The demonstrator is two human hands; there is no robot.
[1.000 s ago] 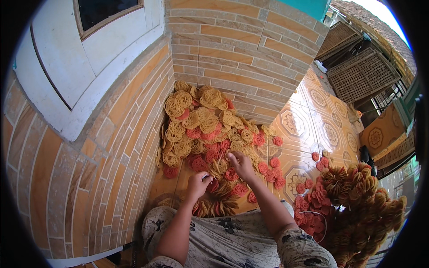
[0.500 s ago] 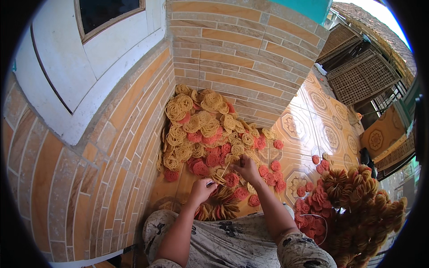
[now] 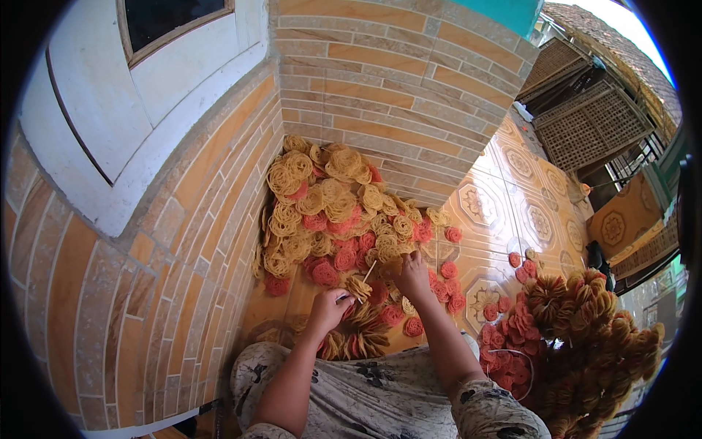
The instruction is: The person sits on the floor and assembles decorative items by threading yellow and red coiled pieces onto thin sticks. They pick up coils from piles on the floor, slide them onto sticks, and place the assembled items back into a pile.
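Note:
My left hand [image 3: 328,310] is closed round the lower end of a thin pale stick [image 3: 371,271]. Several yellow lacy discs [image 3: 357,287] are threaded on that stick, bunched just above my fingers. To the right of the stick's tip, my right hand [image 3: 414,278] pinches a yellowish disc [image 3: 392,269], slightly blurred. Below my hands, against my lap, lies a thick strand of packed yellow and red discs [image 3: 363,338]. A big heap of loose yellow discs [image 3: 295,245] and red discs [image 3: 324,272] spreads out beyond my hands.
Tiled walls [image 3: 395,95] meet in a corner behind the heap, with a white door [image 3: 95,110] at left. More red discs [image 3: 516,340] and thick bundles of strung discs [image 3: 585,351] lie at my right. Woven racks [image 3: 596,128] stand at the far right.
My right hand has moved away from the stick, slightly right, and now has a yellowish disc in its fingers. The stick's tip stands free; my left hand has hardly moved.

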